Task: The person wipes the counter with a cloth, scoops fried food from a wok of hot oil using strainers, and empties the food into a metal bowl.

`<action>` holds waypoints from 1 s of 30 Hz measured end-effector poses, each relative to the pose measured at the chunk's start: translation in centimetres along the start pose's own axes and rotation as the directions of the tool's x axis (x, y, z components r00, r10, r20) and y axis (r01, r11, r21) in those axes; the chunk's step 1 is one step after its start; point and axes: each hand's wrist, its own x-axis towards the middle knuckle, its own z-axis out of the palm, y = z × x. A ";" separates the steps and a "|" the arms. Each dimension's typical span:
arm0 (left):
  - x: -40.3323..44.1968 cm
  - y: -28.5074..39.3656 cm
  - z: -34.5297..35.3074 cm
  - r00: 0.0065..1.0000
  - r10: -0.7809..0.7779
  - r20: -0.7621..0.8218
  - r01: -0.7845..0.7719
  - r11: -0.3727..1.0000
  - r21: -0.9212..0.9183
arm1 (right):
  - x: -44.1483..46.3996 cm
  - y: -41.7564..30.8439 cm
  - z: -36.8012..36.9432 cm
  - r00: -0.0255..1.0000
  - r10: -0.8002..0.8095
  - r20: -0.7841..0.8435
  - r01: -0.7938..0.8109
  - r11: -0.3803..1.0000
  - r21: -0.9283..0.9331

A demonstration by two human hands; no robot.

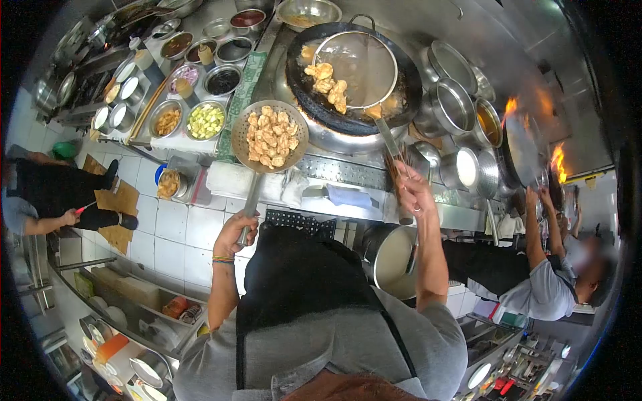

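Observation:
My left hand (239,230) is closed round the handle of a perforated skimmer (242,148) heaped with browned fried pieces (271,136). The skimmer is held level, left of the wok. In my right hand (414,190) is the handle of a round fine-mesh strainer (364,63), whose mesh lies over the dark wok (301,100). A few golden fried pieces (328,85) sit at the strainer's left edge, above the oil. How far the mesh dips into the oil I cannot tell.
Bowls of sauces and chopped vegetables (206,121) fill the counter at left. Metal pots (453,105) stand right of the wok. At far right a co-worker (542,274) works at a flaming wok (525,150); another person (50,194) stands at left. A large stockpot (393,257) is below my right arm.

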 end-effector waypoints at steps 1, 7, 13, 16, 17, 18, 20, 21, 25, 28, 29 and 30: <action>0.1 -0.1 0.0 1.000 0.003 -0.002 -0.003 1.000 -0.002 | -0.2 0.2 0.7 0.999 -0.019 -0.047 0.015 0.998 -0.067; 0.1 0.1 0.1 1.000 0.000 0.014 -0.001 1.000 0.014 | -1.0 0.6 2.1 0.981 -0.131 -0.145 0.060 0.907 -0.416; 0.2 0.2 -0.1 1.000 -0.021 0.009 0.021 1.000 0.021 | -1.7 0.4 2.4 0.920 -0.341 -0.195 0.169 0.792 -0.587; 0.2 0.2 -0.1 1.000 -0.021 0.012 0.021 1.000 0.020 | -2.1 -1.4 3.1 0.838 -0.491 -0.236 0.187 0.666 -0.722; 0.2 0.2 -0.1 1.000 -0.019 0.012 0.019 1.000 0.021 | -2.4 -2.3 3.6 0.815 -0.521 -0.256 0.158 0.624 -0.765; 0.2 0.2 -0.2 1.000 -0.021 0.009 0.021 1.000 0.023 | -2.6 -2.9 4.0 0.789 -0.551 -0.273 0.127 0.581 -0.804; 0.2 0.1 -0.3 1.000 -0.021 0.004 0.021 0.999 0.024 | -2.3 -3.7 4.6 0.756 -0.567 -0.327 0.093 0.587 -0.804; 0.2 0.1 -0.3 1.000 -0.021 0.004 0.021 1.000 0.019 | -2.3 -4.1 5.2 0.752 -0.561 -0.347 0.049 0.573 -0.818; 0.2 0.2 -0.5 1.000 -0.030 0.003 0.030 0.999 0.011 | -2.1 -4.7 6.5 0.844 -0.290 -0.451 -0.071 0.773 -0.631; 0.2 0.3 -0.5 0.999 -0.040 0.002 0.040 0.999 0.012 | -2.0 -5.3 8.2 0.911 -0.077 -0.406 -0.087 0.925 -0.370; 0.2 0.3 -0.5 0.999 -0.043 0.000 0.043 0.999 0.011 | -2.1 -5.5 8.5 0.916 -0.042 -0.399 -0.102 0.937 -0.333; 0.2 0.3 -0.5 0.999 -0.044 -0.003 0.044 0.999 0.015 | -2.0 -5.8 8.7 0.921 -0.008 -0.390 -0.116 0.948 -0.295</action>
